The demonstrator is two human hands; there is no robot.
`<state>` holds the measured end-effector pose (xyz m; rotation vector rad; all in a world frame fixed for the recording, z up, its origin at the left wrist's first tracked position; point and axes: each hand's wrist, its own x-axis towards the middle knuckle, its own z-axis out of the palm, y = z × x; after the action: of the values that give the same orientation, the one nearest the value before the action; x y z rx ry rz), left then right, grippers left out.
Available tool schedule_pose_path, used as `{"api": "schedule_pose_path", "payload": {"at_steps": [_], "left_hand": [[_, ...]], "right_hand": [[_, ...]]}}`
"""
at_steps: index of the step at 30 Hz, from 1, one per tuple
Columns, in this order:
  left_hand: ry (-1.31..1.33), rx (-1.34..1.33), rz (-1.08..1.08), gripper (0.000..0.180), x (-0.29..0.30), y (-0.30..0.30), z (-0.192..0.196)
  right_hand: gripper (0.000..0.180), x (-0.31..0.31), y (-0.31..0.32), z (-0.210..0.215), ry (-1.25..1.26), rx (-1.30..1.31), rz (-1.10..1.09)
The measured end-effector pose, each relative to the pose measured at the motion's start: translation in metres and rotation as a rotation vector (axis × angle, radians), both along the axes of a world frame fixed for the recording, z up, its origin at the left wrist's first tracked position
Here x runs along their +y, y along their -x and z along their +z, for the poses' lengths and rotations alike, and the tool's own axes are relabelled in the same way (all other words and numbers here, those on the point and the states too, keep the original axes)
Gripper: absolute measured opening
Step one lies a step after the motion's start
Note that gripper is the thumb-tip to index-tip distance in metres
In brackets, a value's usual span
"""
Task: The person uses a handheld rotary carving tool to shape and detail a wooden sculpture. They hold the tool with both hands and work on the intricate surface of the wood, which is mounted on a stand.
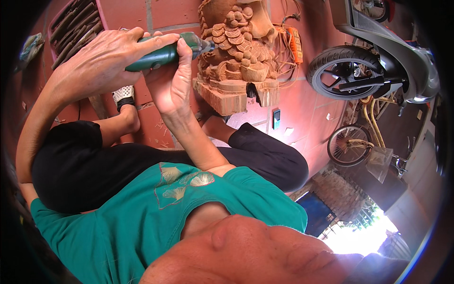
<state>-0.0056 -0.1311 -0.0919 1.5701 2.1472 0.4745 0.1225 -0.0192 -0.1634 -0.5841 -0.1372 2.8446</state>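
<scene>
A green rotary tool [163,54] with a smooth plastic barrel lies across the upper middle of the frame, gripped by both hands. The left hand [101,61] wraps its fingers over the rear of the barrel; the right hand [172,78] closes around the front, thumb up along the body. The tool's grey nose meets a wood carving [239,52] at upper centre — pale reddish timber, rough and matte, cut into rounded coin-like discs above a stepped, blocky base. The bit itself is hidden against the wood, and the carving's top is cut off by the frame edge. The carving stands on a red tiled floor [302,109]. One scooter [378,61] and one bicycle [359,142] sit at the right — each only partly visible.
</scene>
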Motion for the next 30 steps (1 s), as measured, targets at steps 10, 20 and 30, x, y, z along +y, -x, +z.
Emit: {"api": "schedule_pose_path", "payload": {"at_steps": [10, 20, 30], "left_hand": [[0.04, 0.001, -0.024, 0.081, 0.012, -0.006, 0.013], [-0.028, 0.012, -0.026, 0.081, 0.019, -0.011, 0.011], [-0.047, 0.036, -0.027, 0.08, 0.019, -0.011, 0.01]], "right_hand": [[0.035, 0.01, -0.008, 0.004, 0.026, -0.003, -0.019], [0.037, 0.014, -0.012, 0.007, -0.006, 0.008, -0.024], [0.035, 0.013, -0.011, 0.002, 0.009, -0.002, -0.039]]}}
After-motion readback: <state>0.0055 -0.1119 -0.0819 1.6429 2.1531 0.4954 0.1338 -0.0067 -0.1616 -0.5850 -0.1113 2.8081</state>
